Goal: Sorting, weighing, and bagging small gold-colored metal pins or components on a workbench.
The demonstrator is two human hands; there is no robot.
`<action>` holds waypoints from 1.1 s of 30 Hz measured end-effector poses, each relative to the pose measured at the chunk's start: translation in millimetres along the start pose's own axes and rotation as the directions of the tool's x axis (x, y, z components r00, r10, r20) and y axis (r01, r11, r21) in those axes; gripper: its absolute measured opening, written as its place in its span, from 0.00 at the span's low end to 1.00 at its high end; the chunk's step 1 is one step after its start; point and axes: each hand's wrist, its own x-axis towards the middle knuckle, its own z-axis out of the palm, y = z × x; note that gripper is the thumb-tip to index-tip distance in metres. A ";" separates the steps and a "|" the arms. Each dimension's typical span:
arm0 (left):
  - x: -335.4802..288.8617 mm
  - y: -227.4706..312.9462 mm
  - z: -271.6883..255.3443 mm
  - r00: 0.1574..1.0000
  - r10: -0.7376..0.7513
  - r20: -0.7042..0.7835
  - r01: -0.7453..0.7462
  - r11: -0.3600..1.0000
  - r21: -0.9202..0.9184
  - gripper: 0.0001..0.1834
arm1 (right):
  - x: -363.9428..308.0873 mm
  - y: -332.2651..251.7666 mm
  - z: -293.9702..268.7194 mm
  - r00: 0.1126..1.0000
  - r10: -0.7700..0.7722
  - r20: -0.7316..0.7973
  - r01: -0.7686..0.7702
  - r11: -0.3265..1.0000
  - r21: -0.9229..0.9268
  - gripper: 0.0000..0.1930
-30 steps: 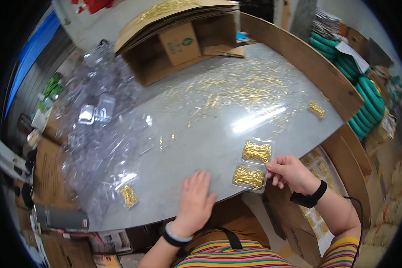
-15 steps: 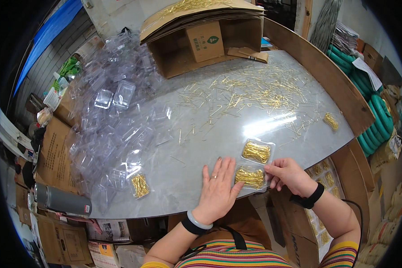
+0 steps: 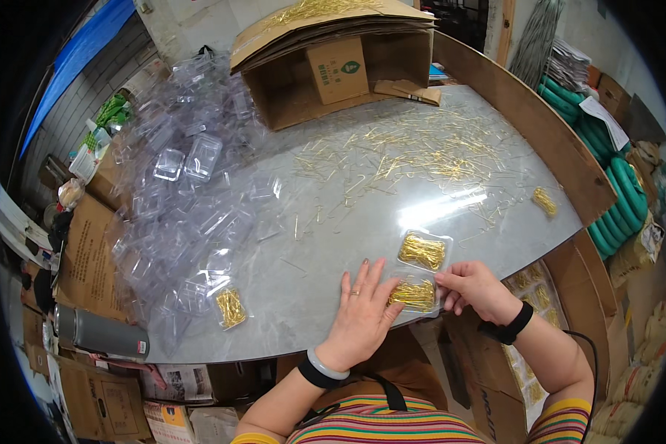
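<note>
Near the table's front edge lies a clear plastic box (image 3: 413, 294) filled with gold-coloured wire hooks. Just beyond it, at its far edge, is another clear box (image 3: 423, 251) with similar hooks; I cannot tell whether the two are joined. My left hand (image 3: 359, 318) rests palm down, fingers apart, with its fingertips and thumb at the near box's left side. The thumb and forefinger of my right hand (image 3: 477, 292) pinch that box's right edge. Farther left stands a small filled box (image 3: 231, 308), and a bundle of hooks (image 3: 545, 201) lies at the right.
Empty clear plastic boxes (image 3: 192, 192) are heaped on the table's left. Loose gold hooks (image 3: 429, 152) scatter across the far middle, before an open cardboard box (image 3: 288, 89). A grey bottle (image 3: 100, 333) lies at the front left corner. Cardboard strips (image 3: 533, 126) wall the right edge.
My left hand's fingers have bent a little and drawn in toward the near box's left side. My right hand keeps its pinch, and the boxes stay in place.
</note>
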 end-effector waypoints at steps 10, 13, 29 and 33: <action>23.5 22.4 6.8 0.995 0.011 -0.101 -0.013 1.000 -0.017 0.27 | 1.2 1.4 0.3 1.000 -0.008 -0.010 0.008 1.000 -0.020 0.12; 27.2 25.0 9.1 0.998 0.021 -0.064 -0.022 0.999 -0.028 0.26 | 1.7 2.3 -0.1 1.000 -0.018 -0.004 0.018 1.000 -0.014 0.12; 22.4 16.6 16.2 0.993 0.095 -0.066 -0.102 0.988 -0.114 0.24 | 5.4 6.7 -3.5 0.999 -0.032 0.019 0.032 0.999 0.011 0.12; 22.0 16.6 17.5 0.992 0.086 -0.096 -0.102 0.981 -0.168 0.22 | 5.5 7.6 -3.2 0.999 -0.043 0.022 0.043 0.999 0.000 0.12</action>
